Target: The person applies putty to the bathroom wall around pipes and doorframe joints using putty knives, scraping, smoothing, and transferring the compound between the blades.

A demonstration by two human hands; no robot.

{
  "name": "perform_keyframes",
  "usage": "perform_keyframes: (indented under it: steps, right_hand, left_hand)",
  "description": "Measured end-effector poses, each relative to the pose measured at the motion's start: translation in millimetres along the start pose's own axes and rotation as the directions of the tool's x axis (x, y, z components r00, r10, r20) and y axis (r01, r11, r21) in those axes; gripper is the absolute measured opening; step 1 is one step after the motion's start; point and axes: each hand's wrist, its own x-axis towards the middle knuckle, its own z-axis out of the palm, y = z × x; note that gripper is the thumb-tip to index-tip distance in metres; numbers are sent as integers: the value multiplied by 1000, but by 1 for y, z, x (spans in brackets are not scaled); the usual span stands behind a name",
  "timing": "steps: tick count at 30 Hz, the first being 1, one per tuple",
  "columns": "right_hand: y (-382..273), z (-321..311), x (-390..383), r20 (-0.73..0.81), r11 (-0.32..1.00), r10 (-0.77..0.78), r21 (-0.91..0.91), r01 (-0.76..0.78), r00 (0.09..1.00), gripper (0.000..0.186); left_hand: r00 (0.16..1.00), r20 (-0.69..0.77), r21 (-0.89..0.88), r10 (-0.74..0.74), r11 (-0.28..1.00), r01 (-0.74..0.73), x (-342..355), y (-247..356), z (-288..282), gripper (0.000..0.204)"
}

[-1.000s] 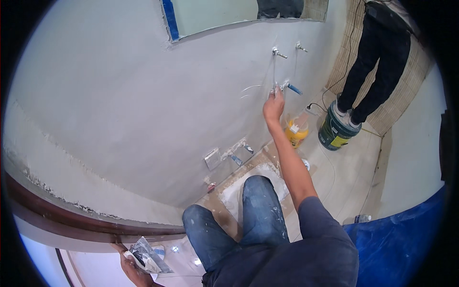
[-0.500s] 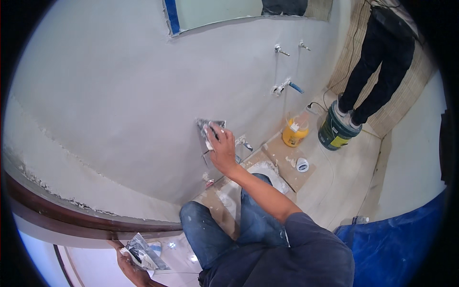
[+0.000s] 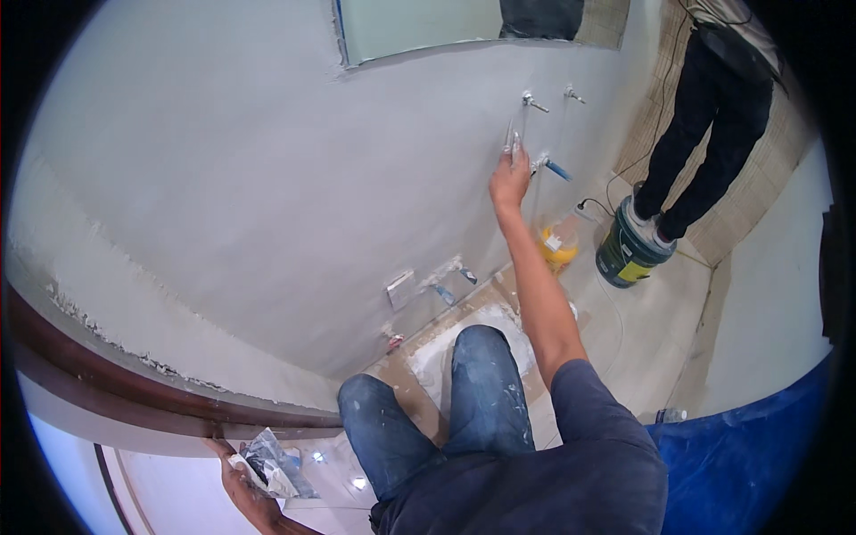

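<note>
My right hand (image 3: 510,181) is raised to the grey plastered wall (image 3: 223,178), closed on a trowel (image 3: 512,137) seen nearly edge-on, just left of a pipe fitting with a blue stub (image 3: 556,169) and below a metal tap stub (image 3: 534,103). My left hand (image 3: 234,481) is low at the left, by the brown door frame (image 3: 116,381), holding a putty-smeared metal blade (image 3: 281,468) with white filler on it. Its fingers are partly hidden behind the blade. My jeans-clad knees are bent below me.
A person (image 3: 709,107) in dark trousers stands on a green bucket (image 3: 629,259) at the right, near cables. A yellow container (image 3: 560,250) sits by the wall. Cardboard (image 3: 392,366) with white powder lies on the tiled floor. A blue sheet (image 3: 731,464) is at lower right.
My right hand with the trowel was lower left on the wall half a second ago; it has swept up and right to the fittings. My left hand has barely moved.
</note>
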Motion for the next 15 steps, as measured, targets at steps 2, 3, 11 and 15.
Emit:
perform_keyframes:
  steps: [2,3,11,15]
  right_hand:
    - [-17,17,-30,20,997,-37,-68,38,999,47]
    - [-29,28,-64,39,994,-50,-90,53,998,51]
    - [-123,21,-241,274,890,-447,41,454,852,67]
    - [-101,-9,-242,401,830,-540,106,548,740,55]
  left_hand:
    - [1000,-2,18,0,1000,0,-1,1,-1,73]
    - [1000,-20,23,8,1000,-7,-2,2,-2,73]
    - [998,-62,40,-7,999,10,-4,1,5,70]
    - [1000,-23,47,3,999,-2,-1,-4,-4,72]
